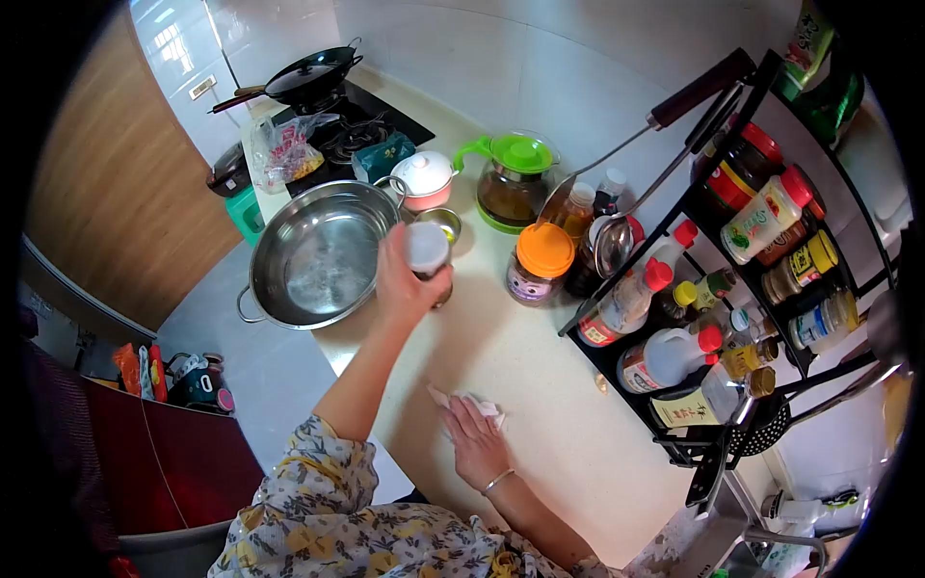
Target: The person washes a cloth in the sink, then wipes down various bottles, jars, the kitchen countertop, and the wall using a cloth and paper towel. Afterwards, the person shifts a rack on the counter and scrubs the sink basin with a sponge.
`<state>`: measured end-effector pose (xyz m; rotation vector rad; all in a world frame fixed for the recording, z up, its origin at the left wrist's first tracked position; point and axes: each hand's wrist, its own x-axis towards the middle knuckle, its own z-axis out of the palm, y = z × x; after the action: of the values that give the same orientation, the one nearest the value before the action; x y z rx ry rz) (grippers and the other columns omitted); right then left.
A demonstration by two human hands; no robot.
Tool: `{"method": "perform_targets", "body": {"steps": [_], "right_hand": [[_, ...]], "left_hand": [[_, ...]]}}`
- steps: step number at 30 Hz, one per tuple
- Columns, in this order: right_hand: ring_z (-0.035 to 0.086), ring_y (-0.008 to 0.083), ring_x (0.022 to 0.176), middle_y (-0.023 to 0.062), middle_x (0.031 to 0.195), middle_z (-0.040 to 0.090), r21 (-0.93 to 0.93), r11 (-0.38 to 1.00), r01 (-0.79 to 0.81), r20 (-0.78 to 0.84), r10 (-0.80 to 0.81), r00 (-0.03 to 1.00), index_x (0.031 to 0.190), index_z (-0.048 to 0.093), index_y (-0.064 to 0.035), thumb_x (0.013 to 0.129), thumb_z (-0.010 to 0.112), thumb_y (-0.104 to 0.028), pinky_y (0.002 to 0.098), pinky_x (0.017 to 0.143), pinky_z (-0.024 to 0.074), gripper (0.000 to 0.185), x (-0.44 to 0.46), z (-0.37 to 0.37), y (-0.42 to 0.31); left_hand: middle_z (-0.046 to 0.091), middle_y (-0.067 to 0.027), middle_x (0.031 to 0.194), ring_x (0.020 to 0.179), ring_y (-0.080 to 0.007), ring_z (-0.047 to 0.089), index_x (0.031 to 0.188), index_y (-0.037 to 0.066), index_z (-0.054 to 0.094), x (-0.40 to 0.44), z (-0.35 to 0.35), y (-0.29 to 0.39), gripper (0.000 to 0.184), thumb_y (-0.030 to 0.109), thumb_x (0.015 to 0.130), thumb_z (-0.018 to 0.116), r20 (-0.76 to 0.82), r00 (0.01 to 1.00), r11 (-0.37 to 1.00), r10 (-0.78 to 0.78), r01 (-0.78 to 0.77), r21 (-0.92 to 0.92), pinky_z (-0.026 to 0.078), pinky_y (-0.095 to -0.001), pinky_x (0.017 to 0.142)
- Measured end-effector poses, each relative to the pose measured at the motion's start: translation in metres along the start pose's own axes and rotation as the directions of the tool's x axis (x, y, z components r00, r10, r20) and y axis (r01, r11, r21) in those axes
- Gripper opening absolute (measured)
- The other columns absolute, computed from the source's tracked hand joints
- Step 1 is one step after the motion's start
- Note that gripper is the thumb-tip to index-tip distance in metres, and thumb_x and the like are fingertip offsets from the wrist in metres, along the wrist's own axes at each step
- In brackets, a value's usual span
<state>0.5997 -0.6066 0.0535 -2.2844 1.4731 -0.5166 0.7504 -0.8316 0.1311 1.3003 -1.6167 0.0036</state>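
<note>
My left hand [405, 284] is closed around a jar with a white lid [427, 248]; most of its dark body is hidden by my fingers. It is beside the large steel pot [275, 313], which has shiny, wet-looking insides. A small metal bowl [445, 223] with something yellowish in it sits just behind the jar. Lower on the counter, my right hand [472, 438], wearing a bracelet, presses a pale pinkish cloth [493, 412] against the surface. Its fingers lie together over the cloth, and only the cloth's edges show.
On the counter [549, 385], a jar with an orange lid [545, 250], a glass kettle with a green lid [520, 178] and a white lidded pot [424, 175] stand beyond my hands. A black rack [617, 376] of bottles lines the right. The stove [395, 125] holds a wok [313, 77].
</note>
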Motion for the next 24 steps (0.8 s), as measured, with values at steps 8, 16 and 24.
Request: {"method": "perform_targets", "body": {"steps": [8,16,24], "right_hand": [[0.033,0.0288,0.135,0.0120,0.141,0.041,-0.016,1.000,0.006,-0.062,-0.007,0.998,0.128,0.055,-0.0171,0.081,0.047,-0.002,0.0484,0.106,0.0335,0.050,0.099,-0.005,0.049],[0.028,0.0270,0.137,0.0112,0.142,0.040,-0.258,0.964,-0.067,0.090,0.093,0.992,0.132,0.047,-0.0024,0.083,0.052,-0.011,0.0452,0.108,0.0314,0.049,0.090,-0.015,0.035],[0.046,0.0272,0.125,0.0107,0.135,0.049,-0.034,0.998,-0.045,-0.093,0.042,0.995,0.126,0.054,-0.0050,0.081,0.052,-0.005,0.0398,0.101,0.0396,0.045,-0.050,-0.034,0.019]], "left_hand": [[0.046,-0.0251,0.125,0.112,-0.0410,0.047,0.133,-0.003,0.036,0.034,-0.002,0.009,0.087,0.026,0.065,0.082,-0.037,0.987,0.977,0.156,-0.148,0.153,0.040,-0.0473,0.096],[0.043,-0.0251,0.133,0.121,-0.0397,0.044,0.138,-0.005,0.031,0.007,0.086,0.086,0.099,0.039,0.065,0.082,0.317,0.943,0.994,0.102,-0.082,-0.075,0.038,-0.0455,0.101],[0.052,-0.0213,0.121,0.112,-0.0356,0.051,0.130,-0.006,0.040,-0.010,0.107,0.085,0.093,0.039,0.060,0.083,0.311,0.950,0.975,-0.002,0.071,-0.210,0.045,-0.0419,0.093]]}}
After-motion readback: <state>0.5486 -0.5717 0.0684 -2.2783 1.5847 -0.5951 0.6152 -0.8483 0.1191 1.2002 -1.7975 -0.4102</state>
